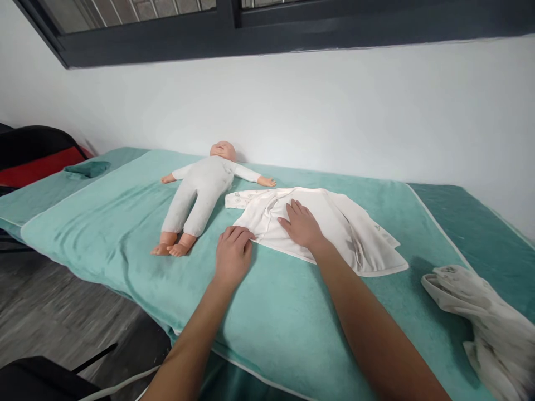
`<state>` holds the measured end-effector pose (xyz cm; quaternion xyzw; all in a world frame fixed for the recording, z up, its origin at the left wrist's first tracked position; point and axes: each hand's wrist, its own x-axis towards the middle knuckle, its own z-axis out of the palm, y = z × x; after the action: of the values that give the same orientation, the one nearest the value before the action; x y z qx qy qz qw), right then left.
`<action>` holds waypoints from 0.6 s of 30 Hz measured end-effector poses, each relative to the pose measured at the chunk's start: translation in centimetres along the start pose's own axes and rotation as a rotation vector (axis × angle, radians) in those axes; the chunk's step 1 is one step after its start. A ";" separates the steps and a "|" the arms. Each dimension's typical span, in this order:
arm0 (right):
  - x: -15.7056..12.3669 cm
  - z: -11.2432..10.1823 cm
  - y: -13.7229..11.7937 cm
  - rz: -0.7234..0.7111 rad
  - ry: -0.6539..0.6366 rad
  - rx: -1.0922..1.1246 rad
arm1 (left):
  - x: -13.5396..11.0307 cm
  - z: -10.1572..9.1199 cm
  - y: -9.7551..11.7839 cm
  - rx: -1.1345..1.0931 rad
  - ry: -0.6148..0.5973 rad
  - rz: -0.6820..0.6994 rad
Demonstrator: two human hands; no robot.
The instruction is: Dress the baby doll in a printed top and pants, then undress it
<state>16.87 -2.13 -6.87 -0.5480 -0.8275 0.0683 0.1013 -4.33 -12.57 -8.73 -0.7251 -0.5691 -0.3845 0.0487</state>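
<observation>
white garment (340, 214) lies just right of the doll (208, 179), mostly flattened but creased (crumpled cloth (487, 303), well right of the doll, looks unsmoothed); right hand (304, 224) splayed on it, grip empty; left hand (234, 249) at its doll-side edge, grip pinching or not, i cannot tell.

Single head-worn cam here, pointing forward and down across the green surface (284, 312) from its near side. Pretty close in tbh: the left hand (233, 250) and right hand (304, 225) over it show clearly, and the view reaches the wall (313, 111) behind it.
</observation>
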 end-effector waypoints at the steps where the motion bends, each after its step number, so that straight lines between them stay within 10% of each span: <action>1: -0.1 0.0 -0.2 -0.016 -0.008 0.000 | 0.0 0.0 0.0 -0.003 0.008 -0.003; 18: -3.2 0.3 -3.7 -0.357 -0.036 0.058 | -0.4 -0.5 -0.2 -0.166 0.184 0.018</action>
<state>14.75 -6.50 -6.63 -0.3879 -0.9110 0.0828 0.1126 -4.77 -13.04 -8.71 -0.6934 -0.5220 -0.4948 0.0440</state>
